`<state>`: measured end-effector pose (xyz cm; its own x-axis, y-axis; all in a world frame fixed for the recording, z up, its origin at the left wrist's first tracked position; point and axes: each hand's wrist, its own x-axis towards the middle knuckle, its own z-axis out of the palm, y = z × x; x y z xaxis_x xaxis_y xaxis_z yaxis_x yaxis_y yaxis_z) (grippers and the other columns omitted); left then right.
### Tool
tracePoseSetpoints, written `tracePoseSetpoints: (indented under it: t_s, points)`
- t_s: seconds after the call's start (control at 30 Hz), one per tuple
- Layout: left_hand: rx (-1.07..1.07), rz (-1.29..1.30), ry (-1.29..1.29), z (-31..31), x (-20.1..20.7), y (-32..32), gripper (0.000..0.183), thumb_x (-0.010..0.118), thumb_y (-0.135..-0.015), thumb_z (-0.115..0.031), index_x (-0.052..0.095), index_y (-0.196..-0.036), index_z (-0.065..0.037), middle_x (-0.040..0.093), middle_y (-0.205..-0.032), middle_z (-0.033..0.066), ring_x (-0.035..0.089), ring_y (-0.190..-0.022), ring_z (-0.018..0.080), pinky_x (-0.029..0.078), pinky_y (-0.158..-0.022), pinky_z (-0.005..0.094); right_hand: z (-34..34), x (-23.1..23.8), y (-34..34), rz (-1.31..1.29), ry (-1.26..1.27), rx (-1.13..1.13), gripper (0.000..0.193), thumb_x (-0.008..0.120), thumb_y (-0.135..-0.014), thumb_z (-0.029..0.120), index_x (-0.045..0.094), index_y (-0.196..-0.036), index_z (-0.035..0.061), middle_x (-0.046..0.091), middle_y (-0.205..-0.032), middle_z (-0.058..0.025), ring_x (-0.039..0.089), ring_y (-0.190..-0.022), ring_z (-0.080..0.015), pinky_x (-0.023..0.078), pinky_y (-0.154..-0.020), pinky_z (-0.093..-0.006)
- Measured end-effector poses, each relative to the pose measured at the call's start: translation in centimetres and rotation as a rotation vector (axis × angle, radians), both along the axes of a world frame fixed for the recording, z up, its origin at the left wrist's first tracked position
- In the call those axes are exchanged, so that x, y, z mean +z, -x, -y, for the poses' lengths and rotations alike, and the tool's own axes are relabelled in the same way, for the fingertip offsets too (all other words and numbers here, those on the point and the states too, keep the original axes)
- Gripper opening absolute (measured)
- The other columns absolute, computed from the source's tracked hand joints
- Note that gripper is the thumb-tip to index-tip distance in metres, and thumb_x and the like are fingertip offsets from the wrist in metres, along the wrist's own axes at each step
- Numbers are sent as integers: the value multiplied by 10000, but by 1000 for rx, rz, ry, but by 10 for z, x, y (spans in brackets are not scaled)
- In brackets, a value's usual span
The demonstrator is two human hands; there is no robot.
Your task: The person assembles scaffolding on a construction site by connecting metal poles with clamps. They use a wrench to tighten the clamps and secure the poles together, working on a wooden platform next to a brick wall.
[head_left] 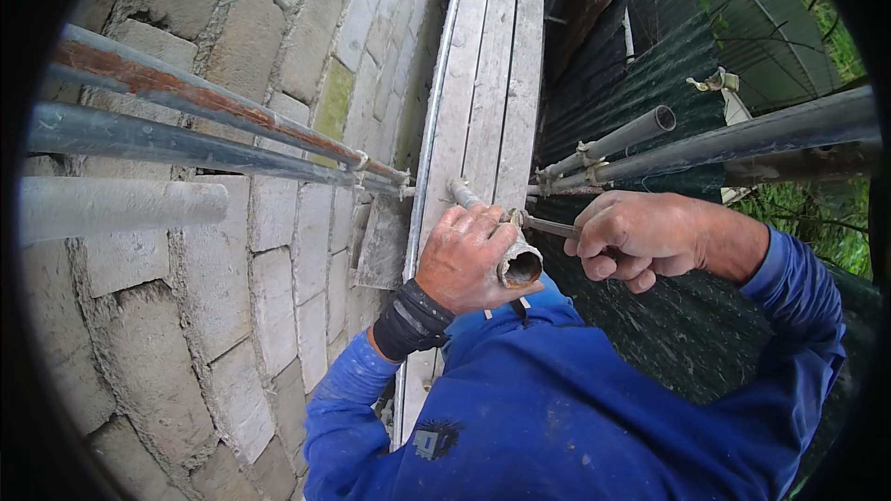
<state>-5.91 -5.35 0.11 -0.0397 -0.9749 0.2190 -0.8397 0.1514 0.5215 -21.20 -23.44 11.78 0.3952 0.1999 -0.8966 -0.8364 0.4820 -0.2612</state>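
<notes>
In the middle of the view, my left hand [467, 260] is wrapped round a scaffold pipe [522, 269], whose round hollow end points up toward me. A black band [408, 320] circles that wrist. A metal fitting, apparently a scaffold clamp [516, 218], sits on the pipe beside my fingers. My right hand [640, 237] is closed on the handle of a metal wrench [549, 225], whose far end meets the clamp. The wrench's jaw is too small and partly hidden to make out.
Rough block wall [223, 288] rises on the left, with scaffold tubes [186, 153] running along it. Narrow wooden planks [478, 65] lie below me, stretching away. On the right are more tubes [789, 134], an open pipe end [664, 118] and dark green corrugated sheeting [640, 93].
</notes>
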Motion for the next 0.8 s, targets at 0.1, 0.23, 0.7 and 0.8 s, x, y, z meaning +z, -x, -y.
tracePoseSetpoints:
  t_s: [0.1,0.23,0.7,0.8]
  points:
    - [19,-19,-1,1,-3,4,690,840,-630,-584,642,-960,-12,651,-1095,192,634,-1042,348,479,-911,462,5,6,-17,-9,3,55,32,493,-837,45,510,-814,32,442,-658,7,295,-438,-44,236,-380,-243]
    - [77,-38,-13,-2,-6,0,699,837,-631,-592,650,-962,-6,662,-1077,191,649,-1025,347,500,-875,453,-1,1,-28,26,-5,173,25,501,-838,47,521,-839,31,451,-659,10,310,-437,-47,253,-380,-246]
    - [321,-103,79,0,-7,-29,555,891,-617,-468,654,-904,-56,682,-909,130,685,-856,314,538,-740,414,-118,-133,45,348,1045,504,491,459,-962,162,297,-1366,-64,613,-693,-293,623,-654,-476,487,-634,-550]
    - [332,-97,137,5,-8,-48,546,902,-609,-436,647,-911,-59,679,-878,117,686,-805,303,541,-706,404,-119,-206,34,443,1193,392,457,463,-970,176,346,-1359,-35,628,-748,-281,636,-725,-462,485,-668,-559]
